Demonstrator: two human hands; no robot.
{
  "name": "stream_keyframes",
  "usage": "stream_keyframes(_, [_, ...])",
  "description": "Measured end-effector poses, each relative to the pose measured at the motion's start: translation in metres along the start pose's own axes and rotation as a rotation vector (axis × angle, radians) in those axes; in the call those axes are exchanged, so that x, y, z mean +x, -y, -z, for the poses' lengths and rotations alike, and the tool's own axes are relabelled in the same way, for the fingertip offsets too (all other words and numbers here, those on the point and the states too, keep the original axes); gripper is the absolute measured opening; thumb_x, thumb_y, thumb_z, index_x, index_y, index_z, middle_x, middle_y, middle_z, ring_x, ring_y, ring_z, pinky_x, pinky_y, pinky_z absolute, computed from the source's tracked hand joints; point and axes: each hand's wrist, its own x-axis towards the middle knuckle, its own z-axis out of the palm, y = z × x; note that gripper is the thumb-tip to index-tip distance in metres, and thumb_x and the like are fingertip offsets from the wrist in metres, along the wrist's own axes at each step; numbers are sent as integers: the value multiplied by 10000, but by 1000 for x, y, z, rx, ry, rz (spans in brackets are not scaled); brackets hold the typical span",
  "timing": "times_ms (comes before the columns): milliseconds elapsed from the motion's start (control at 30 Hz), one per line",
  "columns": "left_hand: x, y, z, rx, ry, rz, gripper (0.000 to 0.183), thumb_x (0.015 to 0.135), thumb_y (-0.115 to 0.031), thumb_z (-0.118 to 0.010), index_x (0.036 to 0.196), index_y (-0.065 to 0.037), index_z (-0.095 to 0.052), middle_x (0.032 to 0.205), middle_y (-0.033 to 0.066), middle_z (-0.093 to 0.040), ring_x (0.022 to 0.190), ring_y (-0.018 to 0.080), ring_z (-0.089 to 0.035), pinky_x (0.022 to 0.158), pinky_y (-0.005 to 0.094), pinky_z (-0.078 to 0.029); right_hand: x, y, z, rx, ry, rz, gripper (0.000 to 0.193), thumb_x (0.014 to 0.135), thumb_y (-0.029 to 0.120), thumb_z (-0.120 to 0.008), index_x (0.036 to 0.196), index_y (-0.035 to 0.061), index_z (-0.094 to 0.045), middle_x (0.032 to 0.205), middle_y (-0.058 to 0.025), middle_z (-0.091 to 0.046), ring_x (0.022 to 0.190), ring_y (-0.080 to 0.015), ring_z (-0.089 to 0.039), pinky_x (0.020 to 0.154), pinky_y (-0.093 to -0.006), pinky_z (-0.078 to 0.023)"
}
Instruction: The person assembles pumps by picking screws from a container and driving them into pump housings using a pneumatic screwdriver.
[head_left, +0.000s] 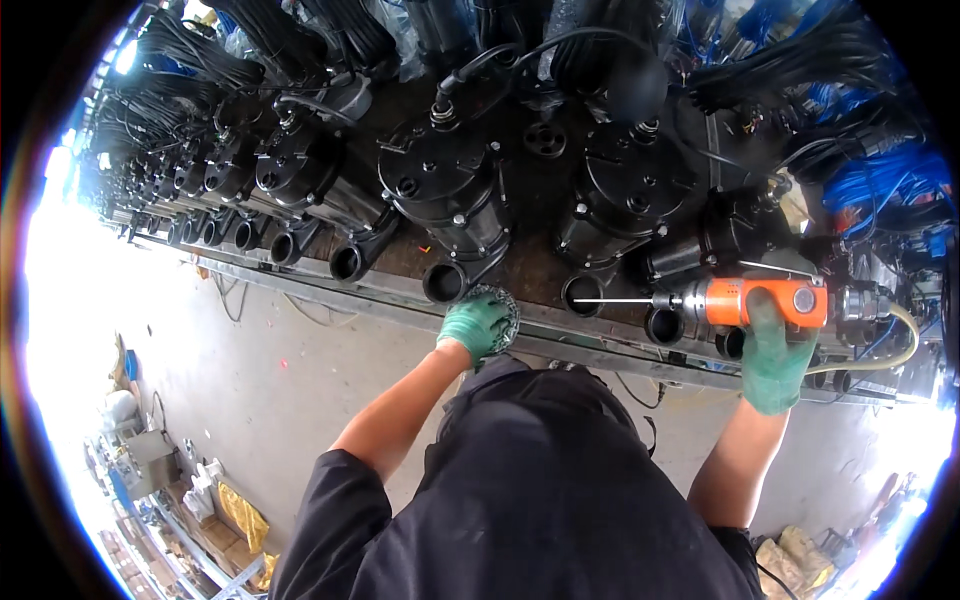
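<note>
My right hand (775,355), in a green glove, is wrapped round an orange power screwdriver (735,301). Its long thin bit points left and its tip overlaps the round outlet of a black pump (630,190). My left hand (475,326), also gloved in green, is at a round dish of small silver metal pieces (505,318) by the bench's front edge. Its fingers are bent down among the pieces, and what they pinch, if anything, is hidden. Just beyond that hand stands another black pump (443,180) with bolts round its lid and a cable from its top.
More black pumps (300,170) line the bench to the left, outlets facing me. Coiled black cables (350,40) lie behind them, blue wrapping (890,190) at the right. A pale hose (905,335) runs from the screwdriver. A metal rail (570,345) edges the bench.
</note>
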Motion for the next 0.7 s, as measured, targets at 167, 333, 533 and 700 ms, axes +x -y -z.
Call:
stream_keyframes(167, [-3, 7, -5, -104, -72, 36, 279, 881, -305, -704, 1099, -138, -754, 1146, 142, -695, 1032, 360, -658, 925, 451, -528, -10, -5, 21, -34, -30, -4, 448, 861, 178, -743, 1244, 16, -574, 1115, -72, -618, 1014, -183, -599, 933, -353, -502])
stream_keyframes(333, [-2, 6, -4, -383, -70, 143, 212, 868, -176, -739, 1065, -98, -738, 1036, 148, -699, 923, 362, -656, 829, 430, -536, -14, -5, 28, -10, -81, -39, 478, 847, 247, -778, 1222, 26, -580, 1084, -63, -621, 983, -178, -595, 913, -350, -501])
stream_keyframes(533, [-2, -40, 55, -1055, -185, 119, 128, 947, 10, -649, 1073, -15, -643, 895, 24, -678, 810, 100, -605, 750, 253, -523, -11, -19, 56, 56, -302, -45, 465, 861, 233, -731, 1265, 66, -572, 1092, -62, -637, 992, -217, -628, 881, -378, -534])
stream_keyframes(700, [4, -105, 156, -1352, -224, -103, 223, 1001, -192, -660, 1159, -43, -609, 1051, 44, -681, 926, 83, -582, 888, 270, -494, 20, 4, 75, 608, -197, -150, 611, 894, 376, -715, 1368, 37, -533, 1266, -116, -623, 1176, -260, -607, 1069, -465, -479])
